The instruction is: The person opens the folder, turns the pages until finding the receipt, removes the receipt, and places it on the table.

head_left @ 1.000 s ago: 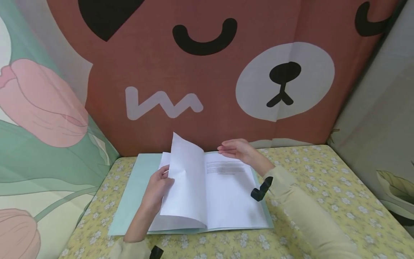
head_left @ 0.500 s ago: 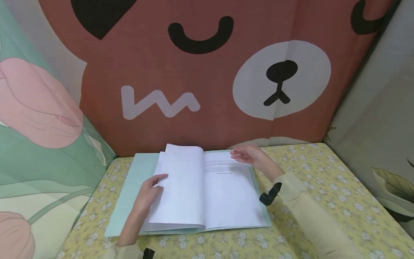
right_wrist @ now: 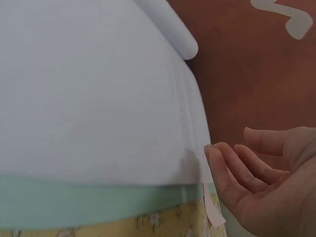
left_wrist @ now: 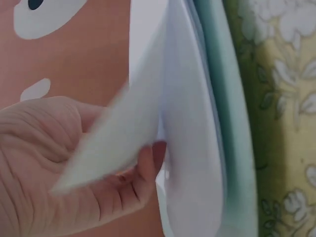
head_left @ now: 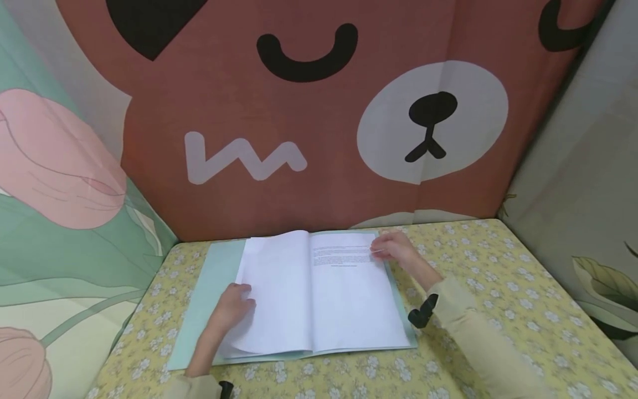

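Observation:
An open light-green folder [head_left: 221,271] lies on the table with white sheets inside. The turned white page [head_left: 276,288] lies over the left side; the right page [head_left: 356,305] carries a few lines of print near its top. My left hand [head_left: 230,307] is at the outer edge of the left page. In the left wrist view a loose sheet [left_wrist: 123,118] crosses in front of that hand, whose fingertips are right at the pages. My right hand [head_left: 396,249] is by the upper right corner of the right page, its fingers loosely bent and fingertips at the paper's edge.
The table has a yellow floral cloth [head_left: 478,293]. Behind it hangs a brown curtain [head_left: 324,188] with a bear print, and printed fabric stands on both sides. A narrow pale strip [right_wrist: 212,207] sticks out by the page's corner.
The raised page has come down flat onto the left side, and my left hand has slipped off its face to the outer edge. My right hand has moved right and down, to the page corner.

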`<state>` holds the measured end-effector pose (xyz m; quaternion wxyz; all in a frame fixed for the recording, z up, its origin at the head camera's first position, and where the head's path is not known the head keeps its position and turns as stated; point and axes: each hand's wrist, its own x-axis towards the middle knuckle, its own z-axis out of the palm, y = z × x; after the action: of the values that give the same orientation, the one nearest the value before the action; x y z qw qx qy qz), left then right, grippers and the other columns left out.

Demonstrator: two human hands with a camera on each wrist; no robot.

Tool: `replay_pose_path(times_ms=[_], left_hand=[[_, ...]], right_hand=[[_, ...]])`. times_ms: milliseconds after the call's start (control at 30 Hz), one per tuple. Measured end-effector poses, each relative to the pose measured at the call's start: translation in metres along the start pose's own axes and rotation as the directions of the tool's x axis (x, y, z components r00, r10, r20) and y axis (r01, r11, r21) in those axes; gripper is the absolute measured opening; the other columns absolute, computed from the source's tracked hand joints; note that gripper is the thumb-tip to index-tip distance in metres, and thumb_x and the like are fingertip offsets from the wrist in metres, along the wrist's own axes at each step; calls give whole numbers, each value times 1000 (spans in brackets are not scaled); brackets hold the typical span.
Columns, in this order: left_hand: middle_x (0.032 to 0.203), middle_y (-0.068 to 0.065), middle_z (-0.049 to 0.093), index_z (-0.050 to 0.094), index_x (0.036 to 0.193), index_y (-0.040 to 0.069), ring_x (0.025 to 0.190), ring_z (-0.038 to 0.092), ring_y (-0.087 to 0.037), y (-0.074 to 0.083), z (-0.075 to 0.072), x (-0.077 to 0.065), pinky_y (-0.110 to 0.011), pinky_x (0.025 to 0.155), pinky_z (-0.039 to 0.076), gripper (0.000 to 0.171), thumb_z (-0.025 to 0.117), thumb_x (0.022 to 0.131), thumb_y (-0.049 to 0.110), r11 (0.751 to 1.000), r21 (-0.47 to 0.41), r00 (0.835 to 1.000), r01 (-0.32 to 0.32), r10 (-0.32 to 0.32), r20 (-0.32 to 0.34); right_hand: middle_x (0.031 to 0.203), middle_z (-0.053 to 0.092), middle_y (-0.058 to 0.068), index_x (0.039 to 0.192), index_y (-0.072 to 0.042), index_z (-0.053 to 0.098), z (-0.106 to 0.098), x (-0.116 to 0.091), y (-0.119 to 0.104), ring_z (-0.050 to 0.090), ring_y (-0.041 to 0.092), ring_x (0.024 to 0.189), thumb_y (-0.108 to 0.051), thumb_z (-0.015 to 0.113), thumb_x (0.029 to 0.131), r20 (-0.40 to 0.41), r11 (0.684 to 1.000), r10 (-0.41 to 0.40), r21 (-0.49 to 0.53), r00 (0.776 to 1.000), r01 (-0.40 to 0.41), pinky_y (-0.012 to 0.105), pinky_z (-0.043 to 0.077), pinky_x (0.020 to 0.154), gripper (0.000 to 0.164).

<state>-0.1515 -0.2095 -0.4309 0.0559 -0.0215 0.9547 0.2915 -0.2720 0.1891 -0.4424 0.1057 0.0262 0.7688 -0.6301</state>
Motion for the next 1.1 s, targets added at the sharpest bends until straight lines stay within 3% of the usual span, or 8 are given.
replay_pose_path(times_ms=[133, 300, 433, 567, 667, 833, 1000, 1100], left_hand=[[132, -39, 48, 58, 131, -16, 123, 51, -55, 5, 7, 2, -63, 101, 48, 45, 67, 93, 7, 988, 150, 999, 35, -38, 14], [146, -42, 34, 56, 132, -13, 132, 39, -59, 16, 11, -1, -70, 103, 41, 46, 69, 90, 2, 961, 273, 999, 41, -32, -36], [150, -40, 37, 58, 134, -11, 137, 40, -57, 30, 19, -1, -69, 105, 41, 44, 63, 91, -5, 952, 296, 991, -79, 108, -81], [148, -36, 46, 61, 134, -10, 139, 43, -53, 46, 35, 1, -65, 106, 44, 40, 63, 97, 1, 911, 316, 949, -264, 304, -83], [152, -31, 46, 59, 140, -7, 143, 39, -52, 60, 47, 0, -65, 111, 39, 43, 63, 102, 14, 884, 318, 929, -342, 370, -29], [160, -21, 42, 53, 148, -1, 148, 31, -50, 78, 61, 0, -68, 115, 31, 56, 64, 103, 31, 883, 306, 932, -357, 358, 54], [163, -17, 39, 53, 150, 1, 150, 26, -52, 81, 65, 0, -69, 116, 28, 59, 66, 102, 33, 884, 314, 938, -347, 324, 124], [163, -19, 37, 50, 152, 1, 150, 25, -52, 79, 65, 0, -69, 117, 26, 60, 64, 103, 32, 901, 300, 948, -314, 279, 152]], right_hand=[[107, 71, 23, 121, 16, 64, -1, 0, 8, 70, 18, 85, -1, 68, 95, -27, 987, -48, -154, 999, 43, 33, 62, 75, 31], [105, 70, 25, 118, 15, 63, 1, -2, 12, 71, 31, 88, -2, 72, 93, -23, 924, -142, -361, 990, 125, 38, 62, 73, 32], [111, 70, 26, 122, 14, 63, 1, -2, 14, 68, 39, 103, -1, 74, 93, 7, 847, -209, -499, 978, 184, 44, 60, 82, 35], [125, 66, 30, 131, 14, 58, 2, -1, 15, 63, 45, 118, -4, 76, 92, 79, 773, -242, -587, 967, 241, 51, 55, 96, 46], [135, 60, 32, 138, 14, 54, 4, 1, 18, 57, 46, 128, -8, 77, 93, 134, 733, -246, -623, 960, 275, 53, 49, 105, 55], [145, 51, 35, 143, 18, 47, 8, 4, 22, 48, 48, 137, -11, 79, 91, 190, 667, -259, -673, 947, 318, 55, 40, 114, 67], [153, 43, 34, 149, 15, 41, 8, 6, 26, 36, 49, 145, -14, 78, 94, 182, 675, -202, -686, 962, 271, 56, 33, 119, 72], [155, 41, 34, 150, 14, 40, 7, 6, 26, 31, 50, 148, -15, 77, 95, 174, 677, -179, -693, 968, 249, 58, 32, 119, 73]])
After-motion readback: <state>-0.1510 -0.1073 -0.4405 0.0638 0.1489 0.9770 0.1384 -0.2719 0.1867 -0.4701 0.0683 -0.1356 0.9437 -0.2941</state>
